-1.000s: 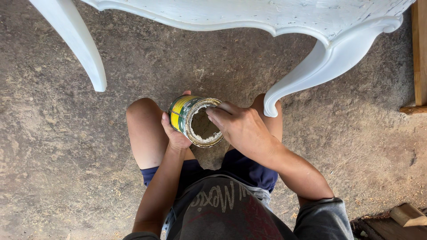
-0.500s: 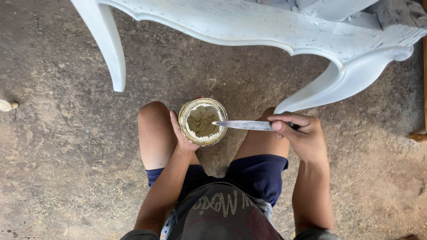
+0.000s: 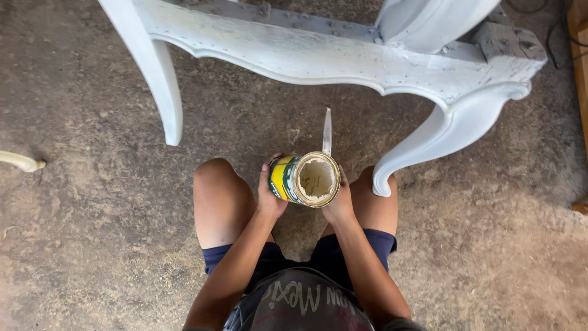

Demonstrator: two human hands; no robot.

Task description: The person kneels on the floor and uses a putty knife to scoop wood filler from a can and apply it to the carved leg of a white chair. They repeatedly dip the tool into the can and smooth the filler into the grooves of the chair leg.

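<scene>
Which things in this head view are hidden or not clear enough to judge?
- Right hand: mostly behind the can; its hold on the blade is hidden.
- Blade: its handle is behind the can.
- Can: how much paste is inside, too dim.
- White furniture frame: cut by the top edge.
- Left hand: fingers behind the can.

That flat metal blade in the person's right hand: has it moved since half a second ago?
Yes. The blade lay across the can's mouth, pointing sideways; now it stands behind the can, tip toward the white chair frame, the right hand beside the can.
</scene>
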